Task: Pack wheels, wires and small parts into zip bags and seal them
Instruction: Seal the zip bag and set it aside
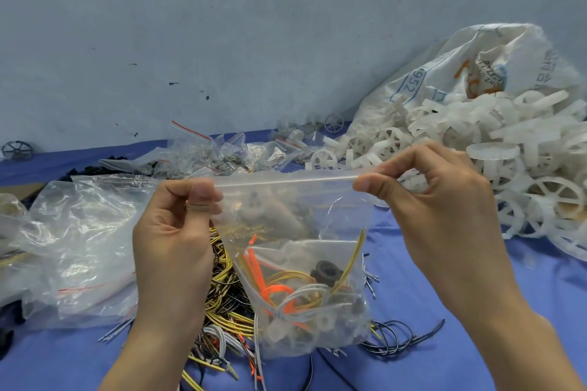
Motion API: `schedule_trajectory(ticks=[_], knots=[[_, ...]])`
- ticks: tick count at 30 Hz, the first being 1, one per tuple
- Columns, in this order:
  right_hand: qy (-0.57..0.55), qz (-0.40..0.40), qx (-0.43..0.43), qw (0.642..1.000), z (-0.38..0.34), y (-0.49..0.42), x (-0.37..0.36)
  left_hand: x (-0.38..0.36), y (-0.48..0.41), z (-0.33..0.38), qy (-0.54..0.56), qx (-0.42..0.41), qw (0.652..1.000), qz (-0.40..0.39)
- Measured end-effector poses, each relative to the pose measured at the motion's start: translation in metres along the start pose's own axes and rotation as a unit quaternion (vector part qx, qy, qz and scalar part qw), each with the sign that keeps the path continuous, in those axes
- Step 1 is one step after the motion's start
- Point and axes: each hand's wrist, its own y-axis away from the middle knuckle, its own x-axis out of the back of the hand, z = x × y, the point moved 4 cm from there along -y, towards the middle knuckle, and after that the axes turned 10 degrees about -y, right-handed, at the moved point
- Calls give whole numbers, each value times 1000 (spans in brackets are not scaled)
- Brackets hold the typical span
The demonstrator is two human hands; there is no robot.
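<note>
From the head camera, the zip bag (295, 232) hangs in the air at the middle of the picture, and everything else is best placed from it. The left hand (173, 232) pinches its top left corner between thumb and curled fingers, and the right hand (441, 200) pinches the top right corner the same way — the strip between them is pulled taut and level, which I judge is to line up the zip track for pressing shut. Whether the track is already closed I cannot tell. Inside the bag, sunk to the bottom, lie orange, yellow and grey wires (286, 292), a black wheel-like part (325, 271) and pale plastic bits. Below and behind the bag a loose heap of wires (222, 311) lies on the blue table cover (444, 295); to its left a crumpled clear bag (79, 247); to its right and above, a pile of white wheels (508, 168) spilling from a sack (460, 73) — stock within reach.
</note>
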Motion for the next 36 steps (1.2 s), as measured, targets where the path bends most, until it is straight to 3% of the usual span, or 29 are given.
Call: schedule_trajectory(ticks=[4,7,10,13,17,20,26,36], knots=[[-103,-27,-66,992,2,3,-12,2,-2,-2,31,33,999,-7],[-249,-59,-119,959,6,5,-24,1,-4,0,29,57,997,-53],[-314,-62,-146,936,9,6,-29,8,-14,11,-28,28,995,-89],[-339,-58,-151,927,7,7,-32,14,-22,42,-167,-94,976,-103],[-368,-58,-131,919,2,9,-38,-13,1,72,-318,-238,899,-184],[-386,-61,-108,914,-3,10,-41,-30,14,77,-346,-264,872,-223],[-421,-85,-80,900,-9,12,-43,-41,22,90,-340,-299,867,-209],[-422,5,-70,904,7,14,-33,-40,40,93,-372,-343,841,-194]])
